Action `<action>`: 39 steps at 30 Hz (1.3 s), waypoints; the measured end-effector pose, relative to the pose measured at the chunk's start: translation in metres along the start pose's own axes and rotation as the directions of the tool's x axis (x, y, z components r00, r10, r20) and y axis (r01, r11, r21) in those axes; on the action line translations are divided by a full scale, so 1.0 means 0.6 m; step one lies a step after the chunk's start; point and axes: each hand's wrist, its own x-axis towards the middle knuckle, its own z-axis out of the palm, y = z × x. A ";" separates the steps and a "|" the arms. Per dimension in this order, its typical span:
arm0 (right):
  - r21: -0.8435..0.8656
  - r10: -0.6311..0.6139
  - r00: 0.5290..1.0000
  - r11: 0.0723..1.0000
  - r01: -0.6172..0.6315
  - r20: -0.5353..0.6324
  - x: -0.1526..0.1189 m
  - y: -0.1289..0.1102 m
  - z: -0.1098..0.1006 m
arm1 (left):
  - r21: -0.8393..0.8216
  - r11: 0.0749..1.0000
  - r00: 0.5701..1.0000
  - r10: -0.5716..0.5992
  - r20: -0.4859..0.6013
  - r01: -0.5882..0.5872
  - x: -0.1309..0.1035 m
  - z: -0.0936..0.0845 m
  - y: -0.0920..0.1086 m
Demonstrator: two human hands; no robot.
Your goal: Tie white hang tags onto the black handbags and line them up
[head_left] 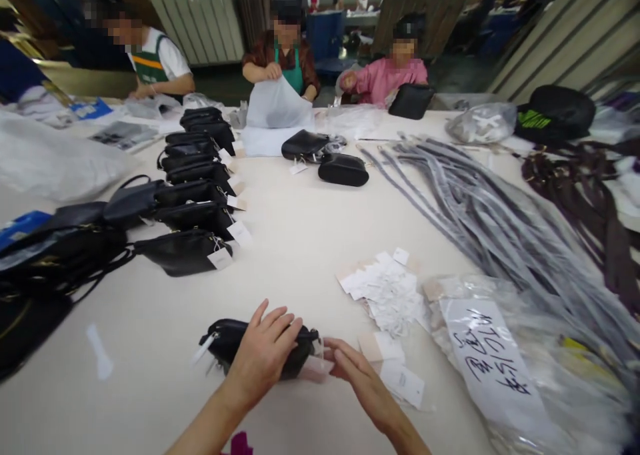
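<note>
A small black bag (227,342) lies on the table right in front of me. My left hand (263,351) rests on top of it, fingers spread over its upper edge. My right hand (357,378) is just right of the bag, its fingertips at a pale tag (315,368) by the bag's right end. Whether the fingers pinch the tag is unclear. A loose heap of white paper tags (387,288) lies a little beyond my right hand.
A row of tagged black bags (197,188) runs up the left side. Grey straps in plastic (480,215) fan across the right, with a labelled plastic packet (493,365) near me. Three people work at the far edge; two black bags (343,169) lie mid-table.
</note>
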 end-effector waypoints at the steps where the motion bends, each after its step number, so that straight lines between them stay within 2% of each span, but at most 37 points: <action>1: 0.033 -0.010 1.000 0.999 0.011 -0.012 -0.006 0.004 0.004 | 0.013 1.000 1.000 0.004 0.002 -0.004 0.000 -0.002 0.000; 4: 0.105 -0.061 0.998 0.992 0.064 -0.023 -0.012 0.017 0.021 | 0.059 0.998 1.000 0.022 0.015 -0.023 0.001 -0.013 0.009; 7: 0.166 -0.082 0.996 0.982 0.088 -0.043 -0.012 0.030 0.032 | 0.091 0.990 0.994 0.103 0.040 -0.106 0.009 -0.022 0.025; 11: 0.219 -0.086 0.993 0.970 0.103 -0.086 -0.025 0.037 0.023 | -0.048 0.964 0.943 0.267 0.199 -0.262 0.033 -0.020 0.051; 14: 0.237 -0.096 0.990 0.964 0.118 -0.103 -0.040 0.032 0.011 | -0.146 0.956 0.901 0.288 0.323 -0.253 0.056 -0.006 0.069; 18: 0.256 -0.090 0.989 0.959 0.117 -0.113 -0.049 0.028 0.001 | -0.168 0.959 0.867 0.279 0.413 -0.229 0.077 0.009 0.080; 23: 0.276 -0.081 0.990 0.955 0.110 -0.116 -0.043 0.042 -0.002 | -0.225 0.946 0.824 0.315 0.472 -0.233 0.089 -0.001 0.077; 29: 0.209 -0.064 0.992 0.974 0.086 -0.109 -0.039 0.051 -0.004 | -0.265 0.946 0.832 0.294 0.469 -0.185 0.094 -0.003 0.072; 34: 0.106 -0.084 0.993 0.990 0.092 -0.079 -0.040 0.034 -0.004 | -0.320 0.933 0.841 0.302 0.448 -0.164 0.094 0.002 0.069; 39: 0.015 -0.119 0.991 0.993 0.120 -0.062 -0.044 0.018 0.000 | -0.417 0.903 0.856 0.292 0.426 -0.101 0.099 -0.008 0.066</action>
